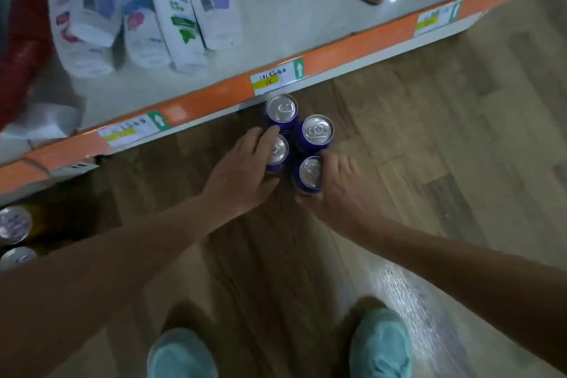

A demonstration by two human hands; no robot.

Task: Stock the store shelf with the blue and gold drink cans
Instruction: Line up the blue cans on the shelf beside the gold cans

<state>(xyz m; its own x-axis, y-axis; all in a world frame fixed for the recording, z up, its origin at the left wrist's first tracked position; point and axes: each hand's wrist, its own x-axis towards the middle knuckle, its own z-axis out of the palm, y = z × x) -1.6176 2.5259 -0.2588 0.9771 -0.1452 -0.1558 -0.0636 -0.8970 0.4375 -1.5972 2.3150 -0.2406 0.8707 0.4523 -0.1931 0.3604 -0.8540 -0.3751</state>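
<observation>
Past your shoes [380, 344], your left hand [242, 172] curls its fingers [270, 135] round the left can [277, 152], and your right hand [340, 190] round the right can [310, 173]. Both stand upright on the floor [399, 132], with the shelf [214, 95] just ahead and higher.

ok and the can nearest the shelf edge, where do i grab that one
Grip the far can round its upper side wall, just under the rim, from above on its open left side. It stands upright, other cans crowd its near and right sides, and the shelf edge sits close behind.
</observation>
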